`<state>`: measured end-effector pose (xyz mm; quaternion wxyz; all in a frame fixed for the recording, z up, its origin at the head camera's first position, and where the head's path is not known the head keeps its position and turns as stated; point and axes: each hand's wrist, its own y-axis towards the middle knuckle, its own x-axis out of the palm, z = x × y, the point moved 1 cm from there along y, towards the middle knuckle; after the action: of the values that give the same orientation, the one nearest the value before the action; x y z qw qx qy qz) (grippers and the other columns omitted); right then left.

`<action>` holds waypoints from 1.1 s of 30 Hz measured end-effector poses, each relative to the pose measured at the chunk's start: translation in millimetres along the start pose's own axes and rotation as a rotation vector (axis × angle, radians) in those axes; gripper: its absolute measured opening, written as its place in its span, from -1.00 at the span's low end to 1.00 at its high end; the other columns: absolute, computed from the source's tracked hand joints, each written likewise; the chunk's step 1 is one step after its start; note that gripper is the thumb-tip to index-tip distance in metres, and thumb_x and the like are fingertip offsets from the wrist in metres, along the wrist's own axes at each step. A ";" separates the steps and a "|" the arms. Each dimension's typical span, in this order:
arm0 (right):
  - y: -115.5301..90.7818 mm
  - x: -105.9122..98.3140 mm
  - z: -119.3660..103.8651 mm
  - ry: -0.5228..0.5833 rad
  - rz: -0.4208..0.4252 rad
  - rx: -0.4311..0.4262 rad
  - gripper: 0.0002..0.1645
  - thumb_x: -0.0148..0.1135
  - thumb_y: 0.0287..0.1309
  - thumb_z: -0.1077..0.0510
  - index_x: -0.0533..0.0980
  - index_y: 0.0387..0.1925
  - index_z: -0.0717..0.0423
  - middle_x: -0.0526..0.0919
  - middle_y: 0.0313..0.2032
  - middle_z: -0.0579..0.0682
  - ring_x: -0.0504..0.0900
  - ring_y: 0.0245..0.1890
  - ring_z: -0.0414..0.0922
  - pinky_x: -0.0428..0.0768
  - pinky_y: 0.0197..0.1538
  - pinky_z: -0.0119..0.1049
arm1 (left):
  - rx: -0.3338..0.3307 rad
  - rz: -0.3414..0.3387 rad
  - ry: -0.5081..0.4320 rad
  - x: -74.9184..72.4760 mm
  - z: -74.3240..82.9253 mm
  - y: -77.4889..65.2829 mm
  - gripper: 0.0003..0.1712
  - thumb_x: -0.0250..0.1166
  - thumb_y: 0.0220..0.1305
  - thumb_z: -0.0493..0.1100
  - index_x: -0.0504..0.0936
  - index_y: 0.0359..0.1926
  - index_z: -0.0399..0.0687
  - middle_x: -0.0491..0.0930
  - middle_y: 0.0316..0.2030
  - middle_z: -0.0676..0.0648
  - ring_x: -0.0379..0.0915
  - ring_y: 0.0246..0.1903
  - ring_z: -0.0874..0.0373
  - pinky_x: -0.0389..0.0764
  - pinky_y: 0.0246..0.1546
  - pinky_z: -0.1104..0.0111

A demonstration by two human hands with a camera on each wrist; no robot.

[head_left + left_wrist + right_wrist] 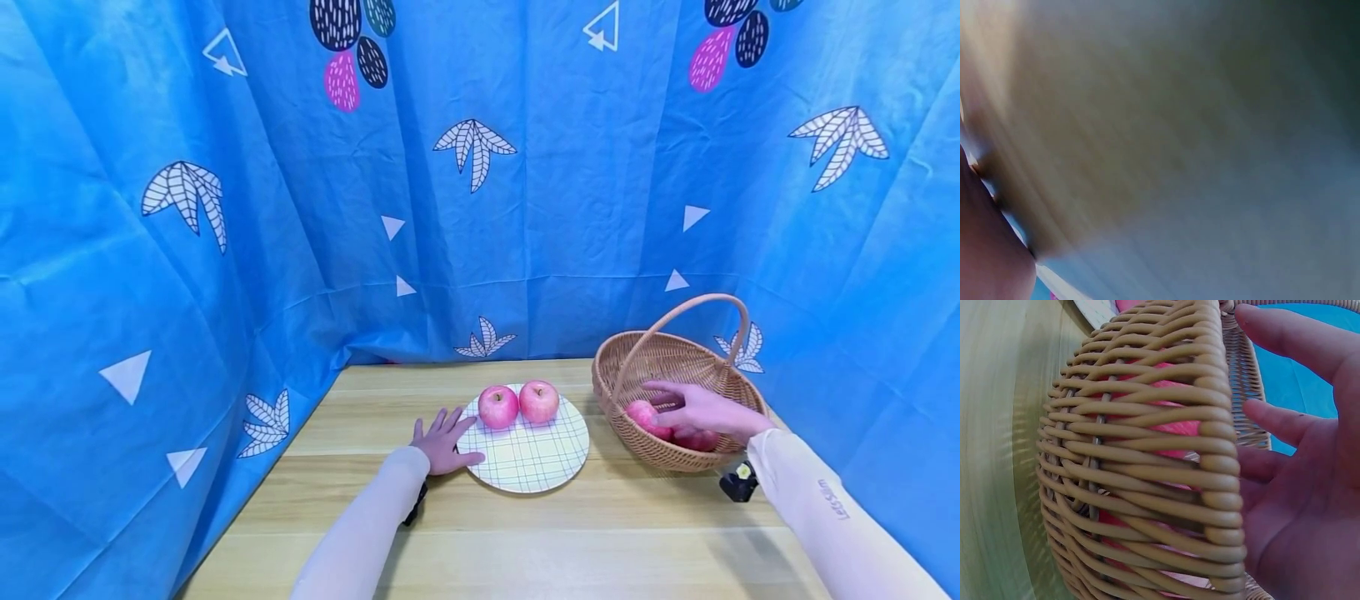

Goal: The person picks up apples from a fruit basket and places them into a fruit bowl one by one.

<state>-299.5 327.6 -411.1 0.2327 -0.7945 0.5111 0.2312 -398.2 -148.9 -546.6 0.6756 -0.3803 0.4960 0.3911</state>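
Two pink-red apples (498,407) sit side by side toward the back of a round checked plate (532,463). My left hand (444,447) lies at the plate's left edge with its fingers spread, the thumb reaching over the rim. My right hand (708,408) dips over the near side of a wicker basket (637,358), fingers apart and loosely extended. Beneath it in the basket are more apples (647,419), seen as pink patches through the weave in the right wrist view. A close, blurred surface fills most of the left wrist view, hiding what the left fingers touch.
A tall arched handle (701,298) spans the basket at the right of the wooden table (480,550). Blue patterned curtain (480,250) hangs behind the table and along both sides. A small black device (738,483) is at the right wrist, close by the basket.
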 end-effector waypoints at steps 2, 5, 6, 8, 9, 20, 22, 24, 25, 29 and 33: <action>0.3 1.9 -0.5 -0.002 0.001 0.006 0.00 0.32 0.29 -0.07 0.05 0.56 0.14 0.32 0.40 0.38 0.51 0.26 0.13 0.64 0.04 -0.19 | 0.000 0.000 -0.004 0.0 0.5 -0.3 0.17 -0.13 0.00 0.81 -0.02 0.58 0.52 -0.20 0.63 0.06 -0.41 0.61 -0.10 -0.40 0.44 -0.34; 0.8 5.3 -0.4 0.008 0.002 0.020 0.02 0.35 0.27 -0.06 0.05 0.56 0.13 0.28 0.43 0.38 0.52 0.22 0.12 0.68 0.00 -0.10 | 0.001 -0.002 -0.004 0.4 0.6 -0.2 0.17 -0.13 0.00 0.81 -0.03 0.58 0.52 -0.21 0.63 0.06 -0.41 0.61 -0.10 -0.39 0.44 -0.34; 1.1 6.3 0.0 0.004 0.005 0.020 0.03 0.36 0.26 -0.05 0.05 0.56 0.14 0.27 0.43 0.39 0.52 0.21 0.11 0.68 0.00 -0.09 | 0.002 -0.001 -0.002 1.0 0.3 0.1 0.17 -0.14 0.00 0.81 -0.03 0.58 0.52 -0.21 0.63 0.06 -0.41 0.61 -0.10 -0.39 0.45 -0.34; 1.9 8.1 0.8 0.007 0.009 0.024 0.04 0.37 0.25 -0.03 0.04 0.56 0.15 0.24 0.44 0.40 0.53 0.17 0.10 0.70 -0.02 -0.04 | 0.005 0.000 -0.001 1.2 0.2 0.5 0.17 -0.14 0.00 0.81 -0.03 0.58 0.52 -0.21 0.63 0.06 -0.41 0.61 -0.10 -0.39 0.44 -0.34; 2.5 8.5 1.4 -0.001 0.014 0.025 0.04 0.37 0.25 -0.03 0.03 0.57 0.16 0.24 0.43 0.40 0.55 0.14 0.08 0.70 -0.05 -0.04 | 0.006 0.000 -0.003 0.9 0.3 0.2 0.17 -0.14 0.00 0.81 -0.03 0.58 0.52 -0.21 0.63 0.06 -0.41 0.61 -0.10 -0.39 0.44 -0.34; 12.1 12.4 2.5 -0.056 0.051 0.042 0.13 0.45 0.14 -0.02 0.04 0.56 0.17 0.38 0.31 0.37 0.62 -0.10 -0.02 0.71 -0.14 -0.07 | 0.008 0.004 0.002 1.0 -0.4 -0.6 0.17 -0.15 0.01 0.81 -0.04 0.59 0.51 -0.21 0.63 0.05 -0.41 0.61 -0.10 -0.38 0.44 -0.34; 13.8 13.5 3.7 -0.056 0.049 0.040 0.13 0.45 0.13 0.00 0.03 0.56 0.17 0.43 0.25 0.34 0.64 -0.19 -0.03 0.71 -0.20 -0.08 | 0.006 -0.001 0.003 0.4 -0.2 -1.3 0.17 -0.14 0.01 0.81 -0.04 0.59 0.51 -0.22 0.63 0.06 -0.42 0.61 -0.09 -0.39 0.45 -0.34; 15.7 14.2 5.5 -0.073 0.049 0.027 0.11 0.45 0.14 0.01 0.04 0.56 0.18 0.48 0.20 0.30 0.64 -0.24 -0.03 0.70 -0.24 -0.11 | 0.008 -0.002 0.002 -0.2 -0.1 -1.4 0.17 -0.13 0.02 0.80 -0.03 0.59 0.49 -0.21 0.63 0.05 -0.41 0.61 -0.10 -0.39 0.44 -0.34; 16.6 14.5 6.1 -0.088 0.053 0.013 0.10 0.45 0.13 0.02 0.06 0.55 0.18 0.50 0.18 0.28 0.64 -0.22 -0.03 0.69 -0.22 -0.13 | 0.010 -0.004 0.004 -0.4 -0.1 -1.4 0.17 -0.13 0.03 0.80 -0.03 0.59 0.48 -0.22 0.63 0.05 -0.42 0.61 -0.10 -0.40 0.44 -0.35; 20.0 15.2 9.1 -0.199 0.092 -0.028 0.04 0.45 0.11 -0.01 0.16 0.51 0.17 0.56 0.16 0.19 0.59 -0.02 0.01 0.59 -0.01 -0.15 | 0.017 -0.004 0.006 -1.3 -0.3 -0.9 0.17 -0.12 0.04 0.79 -0.03 0.60 0.45 -0.22 0.63 0.03 -0.41 0.60 -0.12 -0.39 0.44 -0.36; 22.2 16.3 11.3 -0.317 0.141 -0.025 0.00 0.43 0.11 -0.10 0.24 0.48 0.16 0.58 0.18 0.18 0.56 0.12 0.07 0.52 0.12 -0.01 | 0.019 -0.006 -0.004 -3.0 0.7 -1.3 0.17 -0.10 0.04 0.78 -0.02 0.60 0.44 -0.21 0.63 0.03 -0.41 0.60 -0.12 -0.40 0.44 -0.36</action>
<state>-315.4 314.8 -432.8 0.2838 -0.7131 0.5194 0.3756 -397.4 -149.2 -543.4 0.6815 -0.3745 0.4970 0.3851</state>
